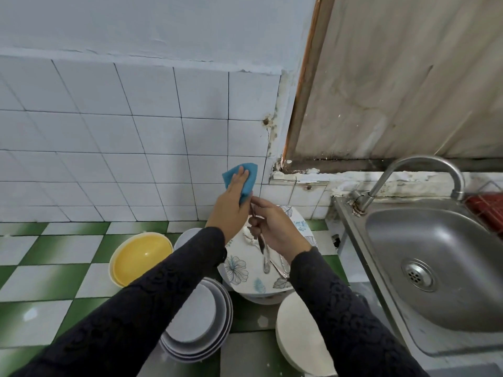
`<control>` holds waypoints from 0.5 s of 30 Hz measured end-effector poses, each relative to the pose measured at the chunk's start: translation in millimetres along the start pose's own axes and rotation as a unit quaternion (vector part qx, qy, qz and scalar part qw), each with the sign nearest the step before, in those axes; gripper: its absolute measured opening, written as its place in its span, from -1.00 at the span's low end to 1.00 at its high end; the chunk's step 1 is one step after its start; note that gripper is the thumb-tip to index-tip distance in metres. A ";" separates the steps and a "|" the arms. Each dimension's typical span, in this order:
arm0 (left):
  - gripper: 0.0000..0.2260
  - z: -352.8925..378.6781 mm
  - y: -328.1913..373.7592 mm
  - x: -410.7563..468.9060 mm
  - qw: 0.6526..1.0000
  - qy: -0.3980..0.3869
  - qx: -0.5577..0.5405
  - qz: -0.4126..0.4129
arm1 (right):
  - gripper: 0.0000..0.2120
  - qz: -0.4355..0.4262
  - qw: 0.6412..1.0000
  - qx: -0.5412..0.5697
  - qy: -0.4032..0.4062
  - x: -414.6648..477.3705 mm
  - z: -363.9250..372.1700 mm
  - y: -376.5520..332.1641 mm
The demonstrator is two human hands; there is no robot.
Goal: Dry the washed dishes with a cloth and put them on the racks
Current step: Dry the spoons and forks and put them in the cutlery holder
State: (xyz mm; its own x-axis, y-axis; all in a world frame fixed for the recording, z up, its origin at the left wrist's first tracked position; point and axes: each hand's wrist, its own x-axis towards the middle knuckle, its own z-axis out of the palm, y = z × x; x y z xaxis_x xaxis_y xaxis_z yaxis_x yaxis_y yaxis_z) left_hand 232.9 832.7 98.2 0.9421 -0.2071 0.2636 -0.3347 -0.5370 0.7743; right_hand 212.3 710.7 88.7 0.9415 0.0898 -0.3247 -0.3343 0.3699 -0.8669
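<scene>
Holding a thin metal piece of cutlery (261,244) above the round flowered plate (239,268), the right hand (275,227) pinches it. The left hand (231,202) grips the blue cloth (250,175) at its top. Best to rub down slowly.

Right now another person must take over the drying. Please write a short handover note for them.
The left grip holds the blue cloth against the top end of one piece of cutlery; the right grip holds its middle.
On the flowered plate lies more cutlery; yellow bowl, grey plate stack and white dish stand around it.
Red rack: beyond the sink.
Done: cannot tell. Left: all dishes in view.
</scene>
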 end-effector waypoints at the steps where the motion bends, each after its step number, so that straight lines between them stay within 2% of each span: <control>1: -0.45 -0.2 0.1 -1.9 1.000 -0.010 -0.004 0.009 | -0.72 -0.001 1.000 0.023 -0.006 -1.7 3.6 -2.6; 3: -0.42 0.6 0.6 -6.3 0.999 -0.032 -0.024 0.024 | -0.75 0.000 0.995 0.099 -0.002 -3.3 11.1 -7.4; 6: -0.40 7.6 1.6 -12.2 0.998 -0.040 -0.033 0.036 | -0.73 0.013 0.961 0.275 0.009 2.1 18.5 -8.5; 10: -0.40 12.6 -2.3 -15.4 0.998 -0.056 -0.006 0.023 | -0.66 0.033 0.950 0.309 0.027 7.2 14.7 -3.4; 15: -0.44 12.9 -3.6 -21.1 0.994 -0.095 0.011 0.055 | -0.51 0.033 0.939 0.342 0.023 8.1 8.7 -3.2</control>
State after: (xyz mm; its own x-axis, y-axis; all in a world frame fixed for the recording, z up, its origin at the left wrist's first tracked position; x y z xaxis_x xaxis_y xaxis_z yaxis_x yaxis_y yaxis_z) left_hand 214.0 828.5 82.5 0.8795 -0.4159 0.2314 -0.4387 -0.5195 0.7333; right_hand 221.3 718.3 92.1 0.9115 0.0986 -0.3994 -0.2716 0.8734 -0.4042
